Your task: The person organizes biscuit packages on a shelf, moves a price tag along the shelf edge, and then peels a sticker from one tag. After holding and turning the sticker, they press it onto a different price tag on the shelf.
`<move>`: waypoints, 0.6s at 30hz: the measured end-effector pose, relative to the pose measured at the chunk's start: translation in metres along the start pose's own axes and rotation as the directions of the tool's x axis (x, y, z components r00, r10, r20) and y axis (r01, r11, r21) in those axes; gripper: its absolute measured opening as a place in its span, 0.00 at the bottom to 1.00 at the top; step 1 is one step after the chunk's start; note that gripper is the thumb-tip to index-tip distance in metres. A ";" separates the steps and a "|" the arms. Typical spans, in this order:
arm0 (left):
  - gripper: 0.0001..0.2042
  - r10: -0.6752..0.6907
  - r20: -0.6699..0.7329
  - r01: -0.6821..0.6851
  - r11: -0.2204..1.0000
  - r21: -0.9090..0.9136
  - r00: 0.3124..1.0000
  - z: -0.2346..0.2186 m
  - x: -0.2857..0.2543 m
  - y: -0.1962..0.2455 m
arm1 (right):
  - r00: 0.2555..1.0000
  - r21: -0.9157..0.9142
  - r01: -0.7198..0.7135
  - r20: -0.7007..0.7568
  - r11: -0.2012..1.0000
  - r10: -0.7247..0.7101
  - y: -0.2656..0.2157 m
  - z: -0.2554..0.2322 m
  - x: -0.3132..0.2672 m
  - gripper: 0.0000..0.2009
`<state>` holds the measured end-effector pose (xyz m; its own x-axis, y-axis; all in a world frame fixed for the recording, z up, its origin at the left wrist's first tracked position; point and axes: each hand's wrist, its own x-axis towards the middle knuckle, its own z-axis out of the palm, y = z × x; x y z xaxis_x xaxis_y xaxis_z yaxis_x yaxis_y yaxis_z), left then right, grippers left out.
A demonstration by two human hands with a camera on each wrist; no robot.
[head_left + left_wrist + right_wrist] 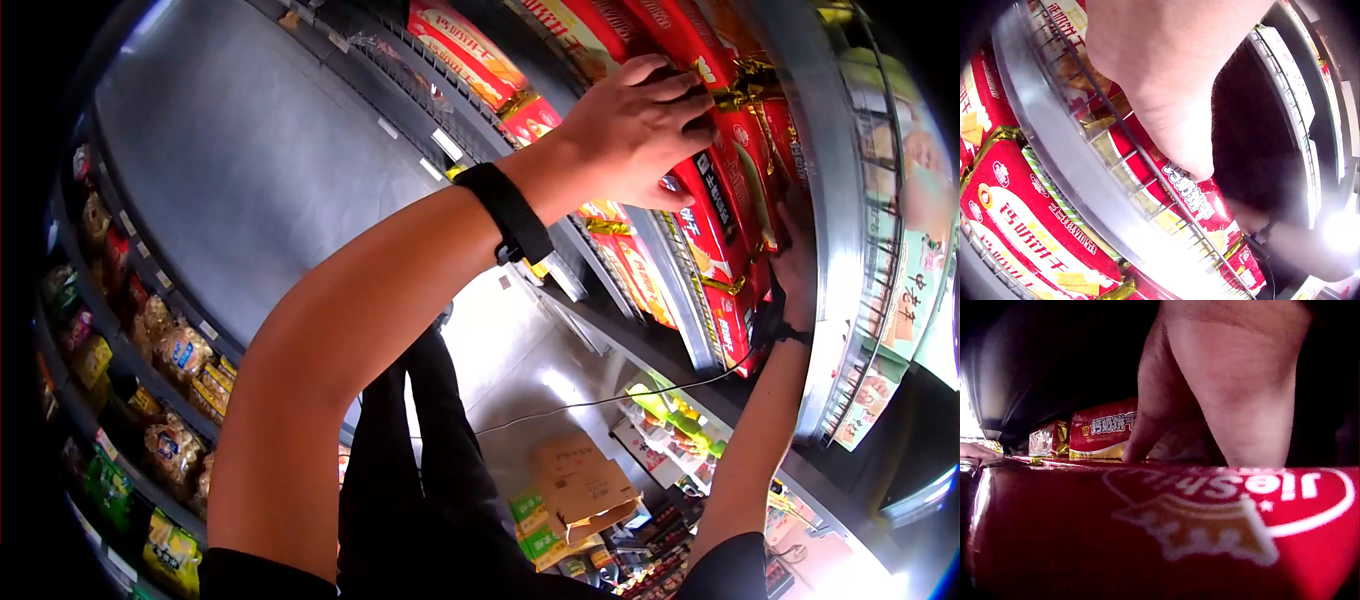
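Note:
My left hand point(638, 135) reaches over a shelf row of red biscuit packets point(705, 220), its bent fingers and thumb gripping one near the gold-wrapped ends. In the left wrist view the thumb presses on a red biscuit packet point(1200, 203) behind the wire rail; the other fingers are hidden. My right hand point(795, 262) reaches in along the packets' other side, beside the metal shelf edge. In the right wrist view this hand point(1229, 381) comes down at a red packet point(1116, 550) filling the foreground; its fingertips are hidden and I cannot tell whether they curl round it.
A metal shelf edge point(835, 230) and wire rail point(1138, 156) border the packets. More biscuit packets point(1035, 212) stand on a neighbouring shelf. A thin cable point(600, 401) hangs from the right wrist. A cardboard box point(580, 485) is on the floor; bagged snacks point(180, 350) line shelves at left.

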<state>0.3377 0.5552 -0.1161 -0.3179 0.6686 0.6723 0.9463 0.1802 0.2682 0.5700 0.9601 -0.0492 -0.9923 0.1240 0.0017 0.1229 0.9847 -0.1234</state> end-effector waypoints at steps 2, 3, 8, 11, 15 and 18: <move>0.36 -0.018 0.041 0.018 1.000 0.000 0.999 -0.002 -0.006 0.005 | 0.997 -0.063 0.077 -0.009 0.995 -0.078 0.005 -0.001 0.004 0.36; 0.36 -0.020 0.058 0.020 1.000 0.012 0.998 -0.002 -0.006 0.004 | 0.997 -0.055 0.081 -0.015 0.995 -0.081 0.003 -0.002 0.007 0.37; 0.36 -0.021 0.105 0.016 0.998 0.053 0.994 -0.003 -0.002 0.004 | 0.948 0.521 -0.304 0.088 0.798 0.305 -0.009 -0.004 0.008 0.34; 0.36 -0.022 0.105 0.016 0.998 0.057 0.994 -0.002 -0.003 0.004 | 0.983 -0.003 -0.075 0.165 0.997 0.075 0.035 -0.015 -0.006 0.31; 0.36 -0.023 0.094 0.019 0.999 0.040 0.995 -0.001 -0.003 0.003 | 0.985 -0.330 -0.052 0.141 0.942 0.104 0.026 -0.019 -0.015 0.32; 0.36 -0.028 0.102 0.026 1.000 0.016 0.994 -0.002 -0.003 0.003 | 0.849 0.418 -0.463 -0.044 0.782 0.526 -0.081 -0.009 -0.005 0.35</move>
<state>0.3411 0.5523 -0.1161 -0.3364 0.7334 0.5908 0.9385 0.2090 0.2749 0.5654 0.8810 -0.0305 -0.7771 0.6290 -0.0196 0.5482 0.6612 -0.5122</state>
